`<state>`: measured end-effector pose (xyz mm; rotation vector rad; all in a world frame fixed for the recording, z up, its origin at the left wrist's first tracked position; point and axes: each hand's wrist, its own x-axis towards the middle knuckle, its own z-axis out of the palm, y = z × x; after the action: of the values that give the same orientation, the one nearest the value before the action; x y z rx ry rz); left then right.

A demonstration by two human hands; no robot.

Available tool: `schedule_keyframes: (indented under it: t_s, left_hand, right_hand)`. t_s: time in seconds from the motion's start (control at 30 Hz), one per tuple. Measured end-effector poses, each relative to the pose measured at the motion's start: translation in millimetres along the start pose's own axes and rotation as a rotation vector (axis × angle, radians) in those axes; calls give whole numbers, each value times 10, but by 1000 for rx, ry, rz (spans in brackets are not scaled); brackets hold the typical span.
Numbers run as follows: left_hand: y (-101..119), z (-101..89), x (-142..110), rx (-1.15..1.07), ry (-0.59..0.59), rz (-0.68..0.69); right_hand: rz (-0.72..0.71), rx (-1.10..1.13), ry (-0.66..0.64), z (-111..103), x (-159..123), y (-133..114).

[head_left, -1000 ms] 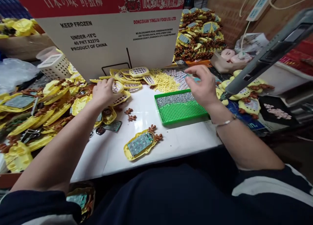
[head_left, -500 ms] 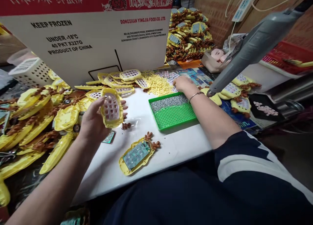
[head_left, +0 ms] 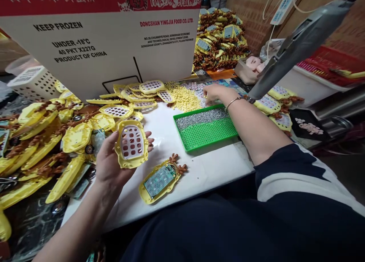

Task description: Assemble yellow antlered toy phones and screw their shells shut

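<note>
My left hand (head_left: pixel 110 159) grips a yellow plastic casing half (head_left: pixel 132 144) with a white grid of key holes, its inside facing up. My right hand (head_left: pixel 211 93) reaches to the far side of the table with its fingers bent down and drawn together. It is over the edge of a pile of small yellow buttons (head_left: pixel 184 97) and white ones (head_left: pixel 196 88); what the fingertips hold is too small to make out. In front of me lies another yellow casing half (head_left: pixel 146 195) with a green circuit board (head_left: pixel 160 181) and brown antlers (head_left: pixel 178 164).
A green tray (head_left: pixel 203 136) of small screws sits below my right forearm. An electric screwdriver (head_left: pixel 296 49) hangs at the right. Yellow casings (head_left: pixel 37 129) heap up at the left. A white carton (head_left: pixel 122 45) stands behind. Casings with buttons (head_left: pixel 268 104) lie at the right.
My left hand has come lower and slightly right, tipping the casing half flatter. My right hand has shifted a little, its forearm moving right. The screwdriver has swung slightly.
</note>
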<state>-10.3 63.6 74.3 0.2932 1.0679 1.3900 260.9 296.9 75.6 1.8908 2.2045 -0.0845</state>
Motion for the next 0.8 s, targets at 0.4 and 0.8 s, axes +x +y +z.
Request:
schedule_keyframes:
  t_s: [0.4,0.8]
  left_hand:
    - [-96,6,-104,-66,-50,-48]
    - [-190,94,-263,-131,-47,-117]
  right_hand:
    - [-175,294,286,-247,-263,-425]
    - [-504,1415,-181,-64,-938,-1021]
